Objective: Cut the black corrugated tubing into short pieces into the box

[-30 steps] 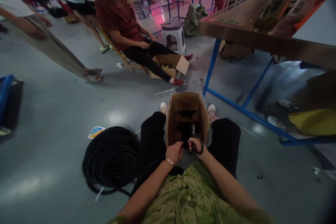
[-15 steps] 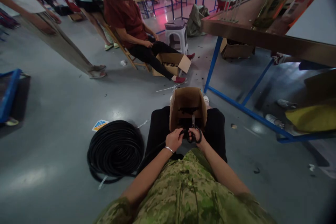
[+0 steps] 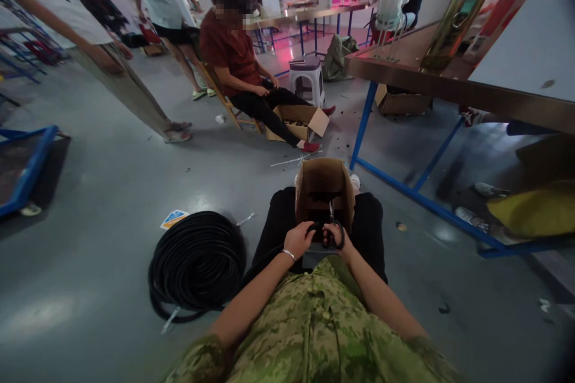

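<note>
The black tube (image 3: 314,227) seems far from used up; your left hand (image 3: 299,240) pinches its end at the fingertips, just beside the scissors (image 3: 332,210) your right hand (image 3: 335,235) grips. Beyond, dark pieces (image 3: 320,197) lie in the carton (image 3: 327,171), amount unclear; leftward, a thick coil (image 3: 197,263) remains on the floor (image 3: 112,239).

At the open box's (image 3: 324,172) near edge, the right hand (image 3: 333,233) holds scissors (image 3: 332,210), the left hand (image 3: 299,240) black tubing (image 3: 315,226) — a black coil (image 3: 191,266) lies on the floor (image 3: 108,203) beside the left leg (image 3: 273,218).
</note>
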Demonstrator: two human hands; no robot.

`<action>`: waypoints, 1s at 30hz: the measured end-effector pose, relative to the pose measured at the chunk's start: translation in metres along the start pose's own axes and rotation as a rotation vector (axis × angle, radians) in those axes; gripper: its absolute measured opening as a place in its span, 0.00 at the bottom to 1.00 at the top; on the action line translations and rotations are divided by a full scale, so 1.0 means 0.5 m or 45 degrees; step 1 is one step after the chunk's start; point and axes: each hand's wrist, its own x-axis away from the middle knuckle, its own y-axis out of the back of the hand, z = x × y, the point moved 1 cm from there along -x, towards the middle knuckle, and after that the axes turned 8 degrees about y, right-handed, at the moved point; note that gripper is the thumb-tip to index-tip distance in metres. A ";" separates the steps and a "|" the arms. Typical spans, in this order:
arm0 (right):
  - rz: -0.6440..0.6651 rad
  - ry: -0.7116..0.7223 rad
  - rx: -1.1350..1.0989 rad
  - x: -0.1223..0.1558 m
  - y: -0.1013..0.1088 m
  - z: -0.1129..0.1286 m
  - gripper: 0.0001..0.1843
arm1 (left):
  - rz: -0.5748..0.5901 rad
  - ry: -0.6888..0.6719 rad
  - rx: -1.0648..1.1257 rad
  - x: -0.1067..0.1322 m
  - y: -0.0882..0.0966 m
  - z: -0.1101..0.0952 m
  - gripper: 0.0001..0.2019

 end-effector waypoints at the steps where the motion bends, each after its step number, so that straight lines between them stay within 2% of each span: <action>1: 0.000 0.017 0.020 0.003 -0.001 0.003 0.16 | -0.046 0.043 0.052 -0.011 0.004 0.003 0.14; 4: 0.021 0.082 0.093 0.015 -0.001 0.007 0.18 | -0.175 0.187 0.194 -0.048 0.015 0.005 0.13; 7: 0.082 0.110 0.273 0.025 0.002 0.000 0.18 | -0.243 0.257 0.286 -0.077 0.022 -0.002 0.13; 11: 0.103 0.238 0.807 0.034 0.007 -0.012 0.16 | -0.257 0.267 0.309 -0.092 0.024 -0.005 0.11; 14: 0.169 0.327 1.293 0.042 0.011 -0.015 0.14 | -0.256 0.303 0.355 -0.089 0.017 0.010 0.10; 17: 0.249 0.317 1.562 0.051 0.015 -0.012 0.13 | -0.248 0.364 0.472 -0.079 0.007 0.032 0.11; 20: 0.292 0.270 1.455 0.055 0.016 -0.006 0.16 | -0.248 0.365 0.577 -0.066 0.002 0.044 0.11; 24: 0.301 0.222 1.205 0.058 0.013 0.002 0.21 | -0.213 0.311 0.644 -0.059 0.003 0.039 0.11; 30: 0.302 0.312 1.260 0.052 0.016 0.000 0.20 | -0.163 0.257 0.675 -0.063 -0.004 0.022 0.07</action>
